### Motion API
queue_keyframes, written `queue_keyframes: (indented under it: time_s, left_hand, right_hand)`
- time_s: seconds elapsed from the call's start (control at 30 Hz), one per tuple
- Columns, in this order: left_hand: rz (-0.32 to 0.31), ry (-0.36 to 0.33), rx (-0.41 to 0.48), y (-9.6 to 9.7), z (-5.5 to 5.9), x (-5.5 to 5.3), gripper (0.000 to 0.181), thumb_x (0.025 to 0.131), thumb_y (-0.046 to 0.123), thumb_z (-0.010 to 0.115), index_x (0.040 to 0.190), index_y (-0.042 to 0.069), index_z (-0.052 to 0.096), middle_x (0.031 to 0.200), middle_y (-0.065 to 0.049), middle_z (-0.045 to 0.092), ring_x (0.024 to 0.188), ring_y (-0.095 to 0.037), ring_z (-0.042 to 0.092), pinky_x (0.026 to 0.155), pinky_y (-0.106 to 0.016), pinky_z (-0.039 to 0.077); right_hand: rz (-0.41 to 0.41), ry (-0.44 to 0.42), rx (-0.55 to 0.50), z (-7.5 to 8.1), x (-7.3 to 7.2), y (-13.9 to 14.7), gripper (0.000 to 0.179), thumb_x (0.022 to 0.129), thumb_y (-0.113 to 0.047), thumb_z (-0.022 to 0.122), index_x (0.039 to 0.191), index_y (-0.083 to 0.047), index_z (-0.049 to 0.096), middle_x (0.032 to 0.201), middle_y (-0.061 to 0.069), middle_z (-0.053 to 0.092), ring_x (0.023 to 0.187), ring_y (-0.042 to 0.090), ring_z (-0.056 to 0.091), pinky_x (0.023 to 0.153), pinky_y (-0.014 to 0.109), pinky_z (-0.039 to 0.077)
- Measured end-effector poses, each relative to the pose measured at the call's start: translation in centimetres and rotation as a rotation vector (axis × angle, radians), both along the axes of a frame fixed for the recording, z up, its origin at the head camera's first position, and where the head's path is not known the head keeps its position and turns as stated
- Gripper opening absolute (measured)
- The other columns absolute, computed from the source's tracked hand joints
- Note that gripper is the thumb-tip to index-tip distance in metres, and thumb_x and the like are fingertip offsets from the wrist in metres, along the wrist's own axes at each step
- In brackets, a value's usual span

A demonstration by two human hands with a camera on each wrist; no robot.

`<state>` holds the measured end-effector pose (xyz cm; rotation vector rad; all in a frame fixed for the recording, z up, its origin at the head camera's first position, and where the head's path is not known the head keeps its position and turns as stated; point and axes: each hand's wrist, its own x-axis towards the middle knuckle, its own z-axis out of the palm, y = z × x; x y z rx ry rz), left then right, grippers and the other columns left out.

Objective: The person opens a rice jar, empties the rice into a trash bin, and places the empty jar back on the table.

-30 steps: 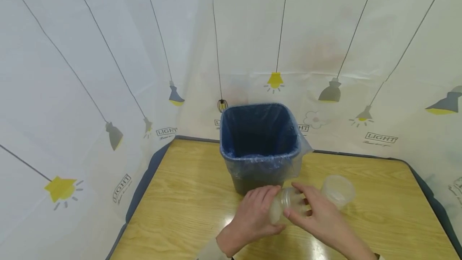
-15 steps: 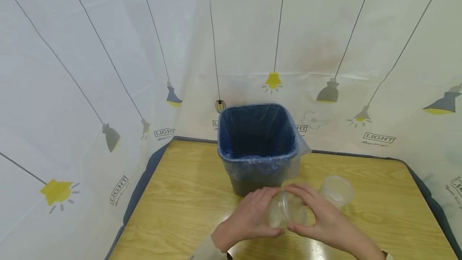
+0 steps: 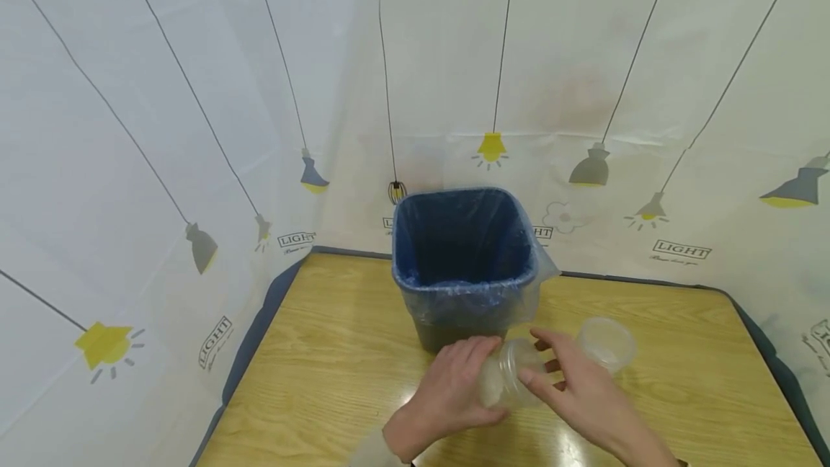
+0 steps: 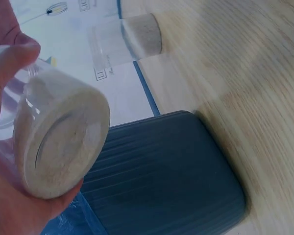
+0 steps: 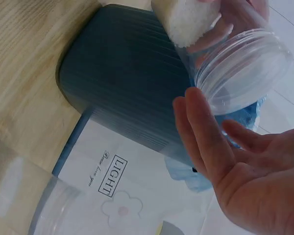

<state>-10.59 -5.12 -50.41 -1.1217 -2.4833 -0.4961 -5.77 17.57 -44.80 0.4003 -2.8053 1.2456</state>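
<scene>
A clear plastic jar (image 3: 509, 375) is tilted on its side in front of the bin, its see-through ridged lid (image 5: 245, 71) facing right. My left hand (image 3: 447, 391) grips the jar round its body. White grains (image 5: 193, 22) lie inside it, in the right wrist view. Beside the lid, my right hand (image 3: 590, 398) has its fingers spread and loosely bent, holding nothing; whether a fingertip touches the lid I cannot tell. A second clear container (image 3: 607, 344) stands on the table just beyond the right hand, and also appears in the left wrist view.
A dark blue waste bin (image 3: 447, 330) with a clear bag liner (image 3: 480, 303) over its rim stands behind the hands. The wood-look table (image 3: 324, 352) ends at a white sheet wall (image 3: 441, 56) printed with lamps.
Half a second ago the right hand's fingers were round the lid; now they have drawn back to the right and loosened. The left hand keeps its grip on the jar.
</scene>
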Motion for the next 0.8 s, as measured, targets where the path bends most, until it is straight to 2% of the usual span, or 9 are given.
queue_keyframes:
  time_s: [0.13, 0.37, 0.63, 0.8]
  left_hand:
    - [0.048, 0.085, -0.026, 0.0, -0.4, 0.1, 0.099, 0.06, 0.058, 0.092, 0.139, 0.011, 0.053, 0.125, 0.001, 0.064, 0.109, -0.015, 0.063, 0.091, -0.03, 0.053]
    - [0.043, 0.072, -0.034, 0.0, -0.5, 0.1, 0.101, 0.06, 0.058, 0.093, 0.14, 0.011, 0.053, 0.127, 0.0, 0.064, 0.111, -0.016, 0.063, 0.094, -0.031, 0.053]
    - [-0.005, -0.001, -0.004, -0.2, -0.3, -0.1, 0.1, 0.062, 0.055, 0.094, 0.141, 0.01, 0.051, 0.128, 0.0, 0.063, 0.112, -0.015, 0.063, 0.094, -0.03, 0.053]
    - [-0.047, -0.036, 0.006, -0.3, -0.1, -0.2, 0.101, 0.063, 0.056, 0.094, 0.142, 0.01, 0.05, 0.127, 0.0, 0.063, 0.108, -0.013, 0.063, 0.091, -0.027, 0.053]
  right_hand:
    - [-0.042, -0.057, 0.034, -0.3, -0.1, -0.7, 0.069, 0.096, -0.046, 0.071, 0.147, -0.004, 0.05, 0.133, 0.013, 0.061, 0.097, 0.018, 0.065, 0.068, 0.026, 0.055]
    - [-0.038, -0.078, -0.01, -0.6, -0.3, -1.1, 0.074, 0.09, -0.051, 0.077, 0.145, -0.008, 0.051, 0.131, 0.01, 0.061, 0.103, 0.021, 0.065, 0.072, 0.026, 0.057]
    - [0.096, 0.1, -0.015, -0.7, -0.3, -0.2, 0.071, 0.086, -0.041, 0.084, 0.143, -0.012, 0.053, 0.132, 0.003, 0.062, 0.107, 0.02, 0.064, 0.077, 0.029, 0.059]
    - [0.184, 0.16, -0.015, -0.6, -0.5, 0.4, 0.074, 0.084, -0.037, 0.087, 0.145, -0.018, 0.052, 0.139, 0.001, 0.059, 0.117, 0.022, 0.061, 0.082, 0.033, 0.059]
